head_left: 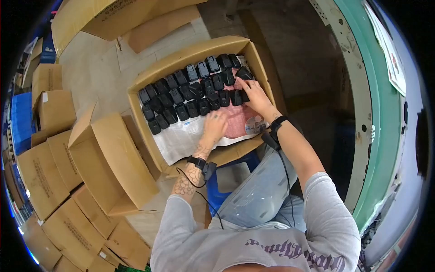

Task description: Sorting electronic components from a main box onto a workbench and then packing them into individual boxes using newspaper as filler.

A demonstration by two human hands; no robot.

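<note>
Several small black plastic blocks (176, 95), shaped like chargers or battery packs, stand in slanting rows inside an open cardboard box (167, 63). My right hand (258, 97) reaches over the box's right side, fingers stretched and apart, beside the right end of the rows. A dark block (235, 97) is right by its fingers, and another block (244, 73) lies tilted just beyond them. My left hand (216, 124) is low over the lining, its fingertips at the near edge of the front row. Its fingers are extended, and nothing shows in them.
White packing sheet (174, 143) and pink bubble wrap (235, 120) line the box. An open empty carton (113, 161) stands left, by stacked cartons (68, 235). A blue stool (219, 197) is below the box. A green-edged metal frame (358, 104) runs along the right.
</note>
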